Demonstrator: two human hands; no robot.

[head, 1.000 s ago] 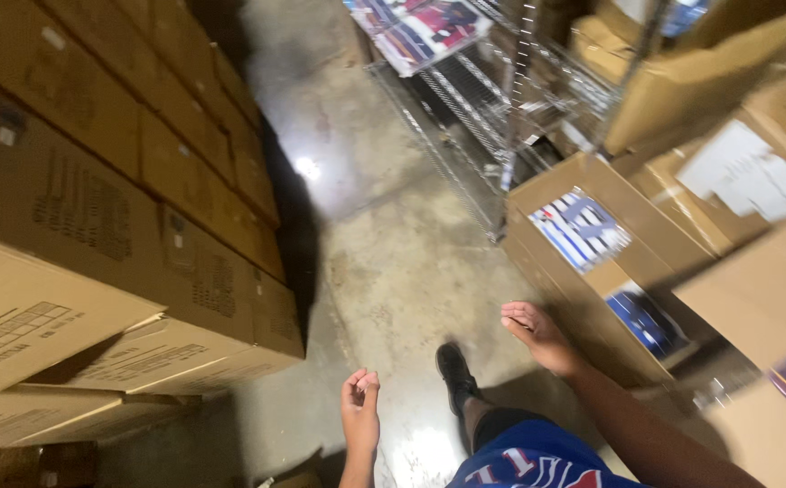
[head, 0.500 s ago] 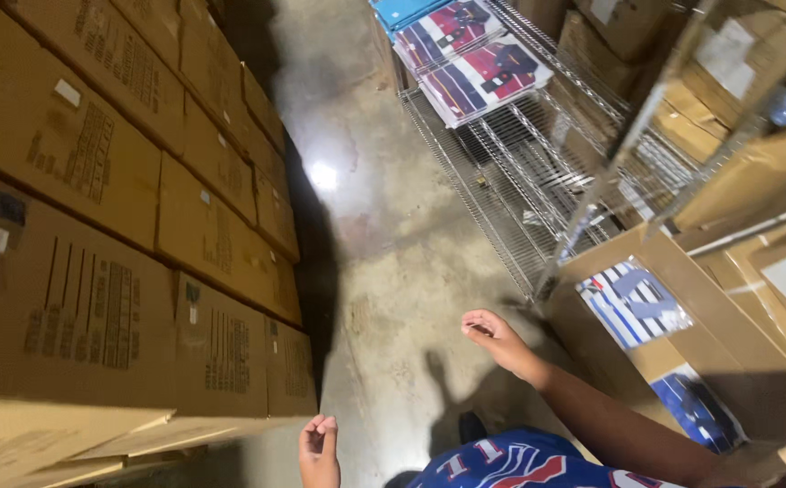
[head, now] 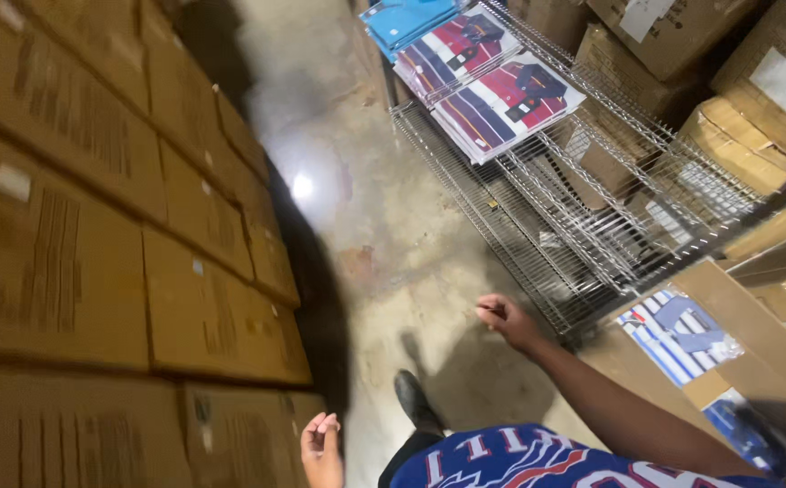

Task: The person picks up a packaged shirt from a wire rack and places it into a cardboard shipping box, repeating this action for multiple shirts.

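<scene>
**Down the aisle, both hands empty**

Right now both hands hang free over the grey, stained concrete floor (head: pixel 384 226) of a narrow storeroom aisle. Right hand (head: pixel 506 323) is out front at the end of a bare forearm, fingers loosely curled, gripping nothing, and it sits just beside the low corner of the silver wire shelving rack (head: pixel 538 226). Left hand (head: pixel 322 445) is down at the bottom edge, fingers lightly bent and open, holding nothing, close against the wall of stacked brown cardboard cartons (head: pixel 95 262) that runs the whole left side. Between the two hands, one black shoe (head: pixel 414 402) is planted on the floor, with a blue, red and white jersey (head: pixel 538 461) below it.

On the rack's upper shelf lie folded striped shirts in red, white and navy (head: pixel 501 99), and a folded turquoise shirt (head: pixel 402 23) at the far end. More brown boxes crowd behind the rack, some with white labels. Near right, an open cardboard box of blue-and-white striped shirts (head: pixel 678 334) sits just past the right forearm. A bright glare spot shines on the floor ahead, and a dark shadow hugs the foot of the carton wall.
</scene>
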